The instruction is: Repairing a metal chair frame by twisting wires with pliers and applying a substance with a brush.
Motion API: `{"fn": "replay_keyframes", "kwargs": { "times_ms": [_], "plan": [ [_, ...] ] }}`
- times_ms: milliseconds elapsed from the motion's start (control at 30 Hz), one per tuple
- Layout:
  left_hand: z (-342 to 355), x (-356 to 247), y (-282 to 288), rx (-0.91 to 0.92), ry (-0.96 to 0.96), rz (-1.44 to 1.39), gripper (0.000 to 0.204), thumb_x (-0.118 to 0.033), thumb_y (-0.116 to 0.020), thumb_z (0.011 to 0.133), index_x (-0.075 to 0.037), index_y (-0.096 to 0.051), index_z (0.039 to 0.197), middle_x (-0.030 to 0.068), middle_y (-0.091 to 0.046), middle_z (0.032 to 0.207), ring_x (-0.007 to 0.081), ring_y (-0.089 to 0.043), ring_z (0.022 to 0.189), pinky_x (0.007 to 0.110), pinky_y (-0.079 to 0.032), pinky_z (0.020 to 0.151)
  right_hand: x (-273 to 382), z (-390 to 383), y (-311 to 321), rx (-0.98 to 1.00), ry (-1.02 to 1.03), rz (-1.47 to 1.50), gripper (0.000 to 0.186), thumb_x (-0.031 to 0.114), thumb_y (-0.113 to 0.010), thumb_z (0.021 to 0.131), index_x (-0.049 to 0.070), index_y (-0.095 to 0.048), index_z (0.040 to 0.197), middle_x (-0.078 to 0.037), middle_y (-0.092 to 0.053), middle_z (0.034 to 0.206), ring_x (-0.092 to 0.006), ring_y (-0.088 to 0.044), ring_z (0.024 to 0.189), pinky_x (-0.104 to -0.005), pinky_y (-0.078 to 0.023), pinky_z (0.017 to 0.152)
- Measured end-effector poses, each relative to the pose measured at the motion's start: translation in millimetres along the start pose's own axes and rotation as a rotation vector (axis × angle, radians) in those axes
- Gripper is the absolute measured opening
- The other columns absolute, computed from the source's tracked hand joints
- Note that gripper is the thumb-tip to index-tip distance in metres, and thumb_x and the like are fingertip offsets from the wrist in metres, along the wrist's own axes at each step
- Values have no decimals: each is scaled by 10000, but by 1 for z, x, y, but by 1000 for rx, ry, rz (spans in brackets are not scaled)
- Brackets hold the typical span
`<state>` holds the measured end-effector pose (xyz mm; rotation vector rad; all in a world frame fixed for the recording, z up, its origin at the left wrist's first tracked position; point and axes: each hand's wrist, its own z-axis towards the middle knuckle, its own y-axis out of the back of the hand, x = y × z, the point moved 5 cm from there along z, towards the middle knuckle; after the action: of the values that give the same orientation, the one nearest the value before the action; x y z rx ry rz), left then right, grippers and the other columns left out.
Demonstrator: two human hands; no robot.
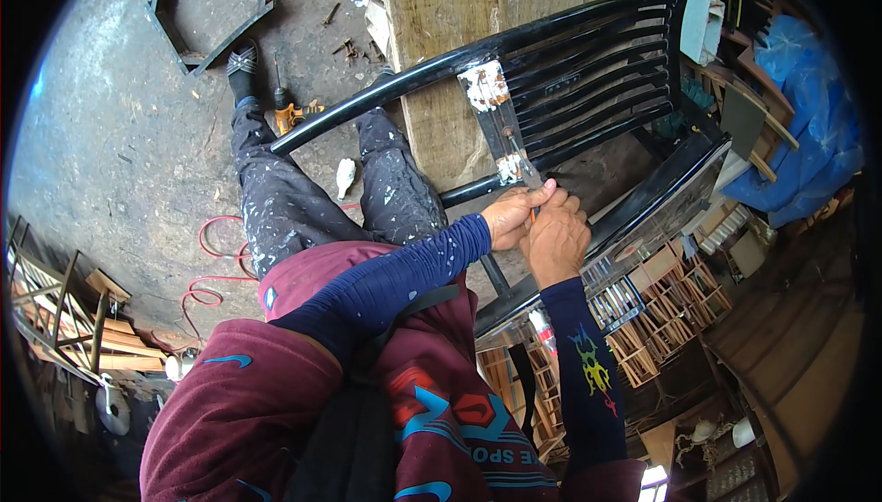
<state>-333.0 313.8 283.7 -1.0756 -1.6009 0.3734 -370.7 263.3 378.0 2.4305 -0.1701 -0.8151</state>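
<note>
Both hands meet close together beside a black metal slatted seat (pixel 588 70). My right hand (pixel 557 237) is closed around a scraper (pixel 530 174); its flat grey blade shows above the fingers and a bit of orange handle shows between the hands. My left hand (pixel 508 219) is also closed at the scraper, thumb stretched toward the right fingers; its grip is partly hidden. The blade points at a dark flat plate (pixel 503 131) bridging two bars of the seat. White filler with brown stains covers the plate's far end, and a smaller white patch lies at its near end.
Wooden boards (pixel 450 33) lie under the seat. A yellow drill (pixel 296 116) and a white tube-like object (pixel 345 177) are on the floor by my legs. A red hose (pixel 204 296) curls at left. Blue plastic sheeting (pixel 808 116) and stacked wooden frames (pixel 643 318) stand right.
</note>
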Motion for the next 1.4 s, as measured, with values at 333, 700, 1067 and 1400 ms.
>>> {"fn": "replay_keyframes", "kwargs": {
  "times_ms": [333, 700, 1067, 1400],
  "plan": [
    [14, 2, -27, 115, -46, -309, 378, -384, -612, 1005, -11, -624, 1065, 175, -699, 1105, 315, -665, 1074, 466, -526, 992, -6, 12, 14, 125, 22, 206, 468, 207, -771, 744, -60, -597, 1087, -233, -683, 1065, -401, -683, 986, -471, -551, 878],
    [41, -9, -11, -239, 221, -57, 335, -307, -463, 1055, -24, -619, 968, 193, -708, 923, 378, -670, 832, 529, -543, 801, -16, 38, 9, 693, -217, 506, 449, 229, -674, 775, -60, -692, 1118, -285, -680, 1184, -392, -668, 1131, -433, -530, 973],
    [0, 6, -26, 70, -171, -298, 296, -328, -660, 947, -42, -666, 1019, 143, -708, 1045, 269, -680, 976, 408, -539, 890, -18, 30, 0, 550, -100, 600, 433, 217, -639, 788, -8, -683, 1156, -306, -684, 1126, -449, -667, 1086, -453, -528, 961],
    [1, -31, -8, -239, 235, 669, 156, -166, -570, 849, -49, -665, 890, 92, -669, 831, 173, -646, 759, 312, -539, 627, -7, 3, -36, 1131, -583, 1843, 154, 16, -489, 693, 121, -500, 805, 1, -460, 694, -82, -351, 492, -257, -235, 426]
  ]
}}
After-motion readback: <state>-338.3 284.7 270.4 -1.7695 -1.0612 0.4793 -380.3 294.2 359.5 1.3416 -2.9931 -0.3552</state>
